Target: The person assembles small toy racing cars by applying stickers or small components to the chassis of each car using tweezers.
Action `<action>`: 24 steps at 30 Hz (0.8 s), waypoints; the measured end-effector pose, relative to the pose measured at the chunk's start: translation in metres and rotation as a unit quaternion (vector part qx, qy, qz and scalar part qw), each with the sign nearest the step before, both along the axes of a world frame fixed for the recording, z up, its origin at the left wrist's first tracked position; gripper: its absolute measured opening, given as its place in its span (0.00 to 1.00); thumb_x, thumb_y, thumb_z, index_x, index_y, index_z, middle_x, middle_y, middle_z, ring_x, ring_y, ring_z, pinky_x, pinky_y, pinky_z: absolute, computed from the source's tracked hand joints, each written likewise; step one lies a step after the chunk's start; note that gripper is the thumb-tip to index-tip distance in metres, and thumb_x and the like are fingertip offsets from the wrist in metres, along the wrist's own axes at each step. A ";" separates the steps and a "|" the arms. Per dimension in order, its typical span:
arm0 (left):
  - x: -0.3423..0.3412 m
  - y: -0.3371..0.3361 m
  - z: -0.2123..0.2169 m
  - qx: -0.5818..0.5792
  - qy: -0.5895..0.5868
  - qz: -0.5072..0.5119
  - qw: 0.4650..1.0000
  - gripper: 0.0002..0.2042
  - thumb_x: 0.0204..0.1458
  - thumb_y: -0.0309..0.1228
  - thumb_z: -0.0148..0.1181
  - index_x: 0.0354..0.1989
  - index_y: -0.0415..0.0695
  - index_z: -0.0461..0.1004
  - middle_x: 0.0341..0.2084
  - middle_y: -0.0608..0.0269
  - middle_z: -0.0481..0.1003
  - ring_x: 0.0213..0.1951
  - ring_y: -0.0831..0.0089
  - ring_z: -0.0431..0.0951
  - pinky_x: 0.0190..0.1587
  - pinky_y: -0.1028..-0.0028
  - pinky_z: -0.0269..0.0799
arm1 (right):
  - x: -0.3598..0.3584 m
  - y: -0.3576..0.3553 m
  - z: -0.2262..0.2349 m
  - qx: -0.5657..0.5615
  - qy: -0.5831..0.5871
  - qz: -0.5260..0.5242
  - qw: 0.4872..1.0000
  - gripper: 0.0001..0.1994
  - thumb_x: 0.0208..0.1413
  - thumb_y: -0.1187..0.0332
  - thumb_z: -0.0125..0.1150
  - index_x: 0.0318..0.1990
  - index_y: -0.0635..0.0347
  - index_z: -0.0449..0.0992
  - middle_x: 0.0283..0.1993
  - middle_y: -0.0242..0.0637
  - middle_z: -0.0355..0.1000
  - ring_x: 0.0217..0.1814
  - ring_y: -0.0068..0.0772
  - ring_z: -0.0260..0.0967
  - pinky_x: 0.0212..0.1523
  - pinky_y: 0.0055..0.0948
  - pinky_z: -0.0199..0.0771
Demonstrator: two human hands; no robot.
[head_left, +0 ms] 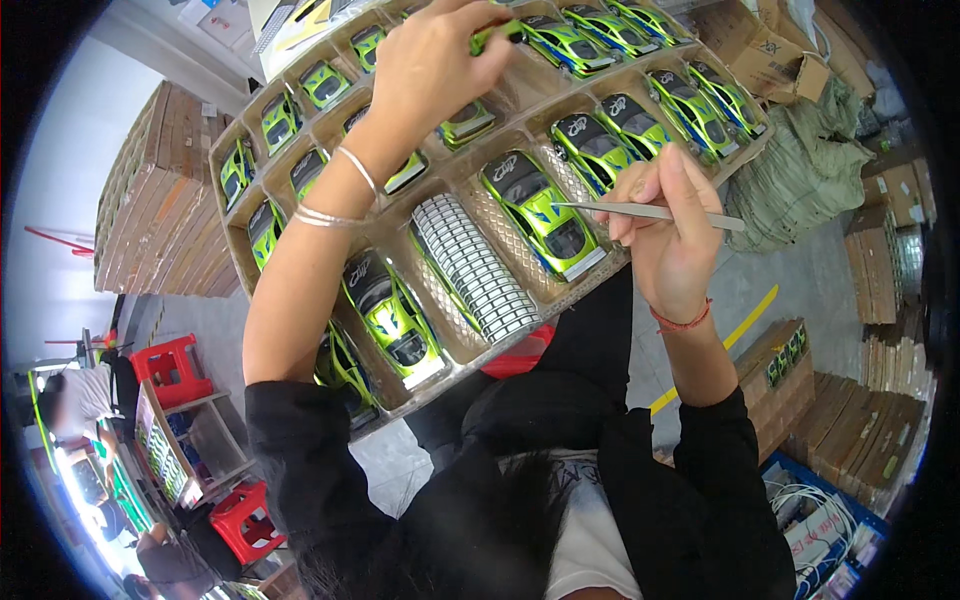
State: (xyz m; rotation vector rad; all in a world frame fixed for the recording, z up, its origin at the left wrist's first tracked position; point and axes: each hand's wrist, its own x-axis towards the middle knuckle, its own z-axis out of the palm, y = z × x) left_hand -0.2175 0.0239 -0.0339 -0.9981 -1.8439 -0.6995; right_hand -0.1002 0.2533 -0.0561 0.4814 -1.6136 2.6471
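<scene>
A shallow tray with divided compartments spans the upper middle, filled with bright green toy cars with dark roofs. My left hand reaches over its far side, fingers closed on a green toy car that they partly hide. In my right hand is a pair of metal tweezers, its tip over a larger-looking green car in the near row. One near compartment holds a curved sheet of black-and-white stickers lying on a car. Another near car sits left of it.
Stacked cardboard trays stand at the left, and more cardboard at the right. A pale green woven sack and an opened carton lie beyond the tray's right end. Red stools and people are at the lower left.
</scene>
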 end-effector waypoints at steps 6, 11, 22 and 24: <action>0.009 -0.003 0.016 -0.070 -0.152 0.201 0.965 0.14 0.47 0.30 0.66 0.43 0.41 0.79 0.45 0.51 0.77 0.40 0.54 0.80 0.43 0.64 0.77 | 0.001 -0.021 0.002 0.060 -0.012 0.111 0.992 0.20 0.68 0.60 0.47 0.27 0.65 0.71 0.23 0.41 0.72 0.21 0.22 0.66 0.24 0.20 0.65; 0.097 0.002 0.055 0.143 -0.265 0.160 0.940 0.17 0.47 0.22 0.65 0.48 0.39 0.76 0.43 0.50 0.78 0.39 0.62 0.82 0.39 0.70 0.78 | 0.005 -0.021 0.008 0.143 0.012 0.163 0.976 0.21 0.66 0.57 0.51 0.25 0.65 0.73 0.21 0.37 0.73 0.21 0.20 0.68 0.23 0.18 0.65; 0.216 -0.028 0.037 0.139 -0.327 0.140 0.924 0.21 0.47 0.17 0.67 0.53 0.31 0.73 0.47 0.50 0.78 0.46 0.69 0.79 0.52 0.73 0.74 | 0.010 -0.051 0.001 0.208 -0.016 0.155 0.966 0.22 0.63 0.53 0.56 0.23 0.62 0.72 0.19 0.35 0.73 0.18 0.18 0.70 0.18 0.14 0.64; 0.215 -0.027 0.035 0.144 -0.316 0.144 0.927 0.21 0.47 0.18 0.68 0.52 0.33 0.75 0.46 0.53 0.78 0.45 0.72 0.79 0.52 0.74 0.74 | 0.011 -0.052 0.001 0.228 -0.010 0.140 0.963 0.21 0.63 0.55 0.57 0.23 0.62 0.72 0.19 0.34 0.73 0.18 0.18 0.70 0.18 0.14 0.64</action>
